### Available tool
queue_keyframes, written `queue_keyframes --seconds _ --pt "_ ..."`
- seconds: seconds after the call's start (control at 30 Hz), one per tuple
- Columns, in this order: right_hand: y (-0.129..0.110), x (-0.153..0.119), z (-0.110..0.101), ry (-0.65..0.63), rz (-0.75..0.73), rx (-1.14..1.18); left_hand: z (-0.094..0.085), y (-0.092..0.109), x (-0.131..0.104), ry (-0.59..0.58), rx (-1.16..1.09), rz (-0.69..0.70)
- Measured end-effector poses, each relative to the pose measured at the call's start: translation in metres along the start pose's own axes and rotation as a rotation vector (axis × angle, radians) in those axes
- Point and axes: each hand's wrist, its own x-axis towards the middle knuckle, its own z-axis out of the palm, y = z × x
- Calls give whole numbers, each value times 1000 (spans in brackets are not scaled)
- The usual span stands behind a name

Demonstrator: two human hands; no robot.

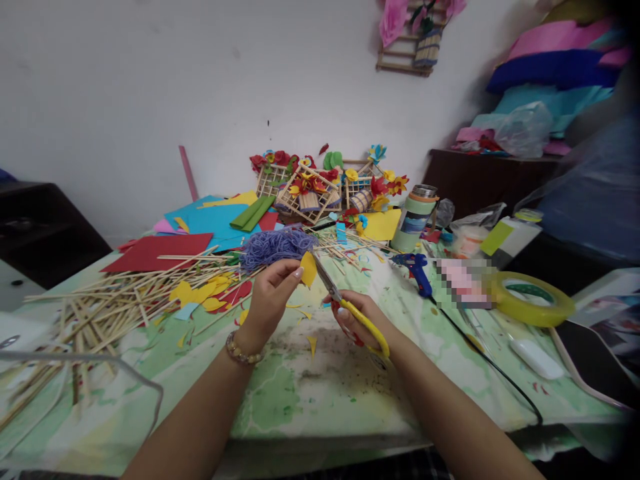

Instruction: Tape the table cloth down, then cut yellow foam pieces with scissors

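My left hand (274, 297) pinches a small piece of yellow paper (309, 269) between thumb and fingers. Yellow-handled scissors (367, 325) are in my right hand (361, 312), whose fingers are wrapped around the grips. The blades point up and left, right beside the yellow paper; whether they touch it I cannot tell. Thin yellow paper scraps (312, 345) lie on the table below my hands. Cut yellow petal shapes (203, 291) are heaped to the left, close to a bundle of purple yarn (277, 247).
Thin wooden sticks (95, 313) spread over the left side. Coloured sheets (157, 253) and small stick frames with paper flowers (309, 193) stand at the back. On the right are a green bottle (414, 219), a blue glue gun (415, 272) with its cord, yellow tape (533, 299) and a phone (590, 360).
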Motion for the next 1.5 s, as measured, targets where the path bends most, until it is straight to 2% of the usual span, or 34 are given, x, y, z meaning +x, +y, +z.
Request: queue_keyframes --seconds 0.47,0.8,1.4,1.5 --pt "-1 -2 1 1 67 75 -1 -2 0 18 -4 -1" --pt "-1 -1 1 1 97 102 -5 -11 2 12 -1 3" --pt "-6 1 1 -4 135 101 -3 -7 3 -3 2 -30" --pt "-5 0 2 28 166 119 -2 -6 2 -6 8 -38"
